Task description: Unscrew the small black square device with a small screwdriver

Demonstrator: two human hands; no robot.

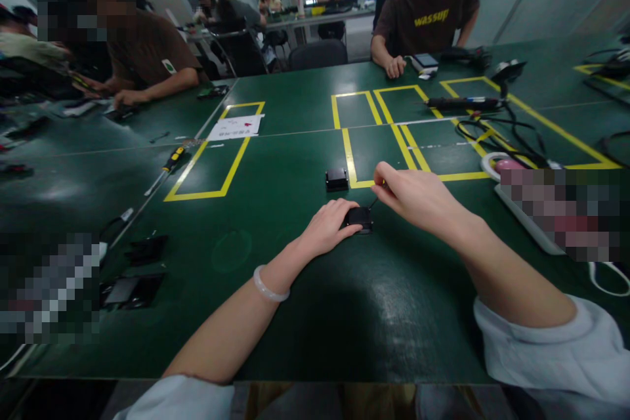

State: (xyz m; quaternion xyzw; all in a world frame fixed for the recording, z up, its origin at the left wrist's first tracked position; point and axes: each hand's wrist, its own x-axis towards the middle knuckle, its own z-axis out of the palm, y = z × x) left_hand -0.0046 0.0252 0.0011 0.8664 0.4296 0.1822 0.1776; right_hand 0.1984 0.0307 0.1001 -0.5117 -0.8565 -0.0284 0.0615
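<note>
Block [361,217], black and boxy, sits centre frame in my left hand [327,226]'s thumb-and-finger grip; at upper right, my right hand [418,193]'s pinched grip angles a slim dark rod [373,203] down-left toward it.

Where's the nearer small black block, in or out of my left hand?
In: your left hand has this block between thumb and fingers.

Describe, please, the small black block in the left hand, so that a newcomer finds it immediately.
On the green table, find the camera wearer's left hand, with a pale bracelet behind it. The small black block is the one it holds, while the similar block just beyond lies untouched.
</note>
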